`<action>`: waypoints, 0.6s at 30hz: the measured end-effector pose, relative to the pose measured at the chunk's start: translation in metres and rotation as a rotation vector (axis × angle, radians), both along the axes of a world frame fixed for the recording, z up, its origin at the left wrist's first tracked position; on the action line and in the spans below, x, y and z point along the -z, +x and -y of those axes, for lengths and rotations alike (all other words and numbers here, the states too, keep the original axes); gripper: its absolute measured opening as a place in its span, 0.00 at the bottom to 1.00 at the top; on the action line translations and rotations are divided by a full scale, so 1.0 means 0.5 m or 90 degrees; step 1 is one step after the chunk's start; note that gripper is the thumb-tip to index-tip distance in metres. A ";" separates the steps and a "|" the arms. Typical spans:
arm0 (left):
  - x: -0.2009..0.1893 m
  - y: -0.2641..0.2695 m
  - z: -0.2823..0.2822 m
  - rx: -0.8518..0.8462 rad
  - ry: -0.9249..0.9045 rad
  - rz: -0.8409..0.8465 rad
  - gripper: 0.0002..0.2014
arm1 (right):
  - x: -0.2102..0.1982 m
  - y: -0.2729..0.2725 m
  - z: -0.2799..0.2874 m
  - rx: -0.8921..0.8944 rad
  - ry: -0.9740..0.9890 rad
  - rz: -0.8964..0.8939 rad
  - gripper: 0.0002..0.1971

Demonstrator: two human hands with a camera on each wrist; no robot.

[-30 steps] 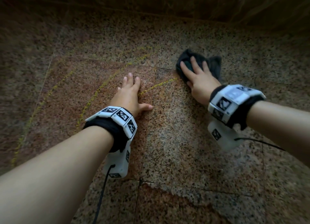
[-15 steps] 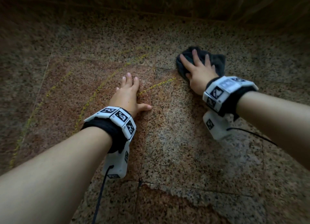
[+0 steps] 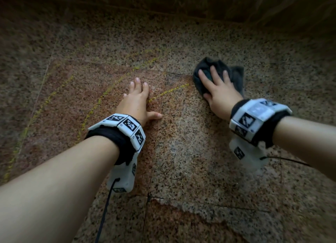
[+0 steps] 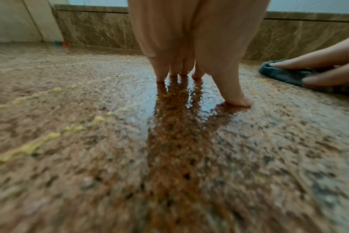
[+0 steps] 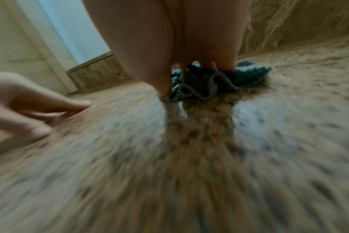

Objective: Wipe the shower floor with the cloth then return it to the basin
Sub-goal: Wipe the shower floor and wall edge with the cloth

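A dark grey cloth lies bunched on the speckled granite shower floor, right of centre. My right hand presses flat on it with straight, spread fingers; in the right wrist view the cloth bulges out from under the fingertips. My left hand rests flat on the bare reddish tile to the left, fingers straight, thumb out, holding nothing. The left wrist view shows the left hand's fingertips on the wet, shiny floor and the cloth at the right edge. No basin is in view.
Yellowish curved streaks cross the tile left of and under my left hand. A brown marbled wall base runs along the far side. A white wall and door frame stand at the left. Cables trail from both wrist units.
My right hand has slid the cloth forward, then back toward me and slightly right. The left hand has stayed planted in the same spot.
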State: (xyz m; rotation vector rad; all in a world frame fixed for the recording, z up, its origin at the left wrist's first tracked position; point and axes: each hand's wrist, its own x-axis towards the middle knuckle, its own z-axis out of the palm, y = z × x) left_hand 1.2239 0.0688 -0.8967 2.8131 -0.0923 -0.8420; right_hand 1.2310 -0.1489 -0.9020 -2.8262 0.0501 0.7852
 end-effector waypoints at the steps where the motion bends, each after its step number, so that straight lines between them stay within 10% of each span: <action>1: -0.001 0.000 0.000 0.001 0.001 0.000 0.52 | 0.002 -0.025 0.004 -0.007 -0.003 -0.005 0.32; 18: -0.001 -0.003 -0.001 0.001 -0.011 0.011 0.51 | 0.003 0.131 0.005 0.046 -0.015 0.017 0.31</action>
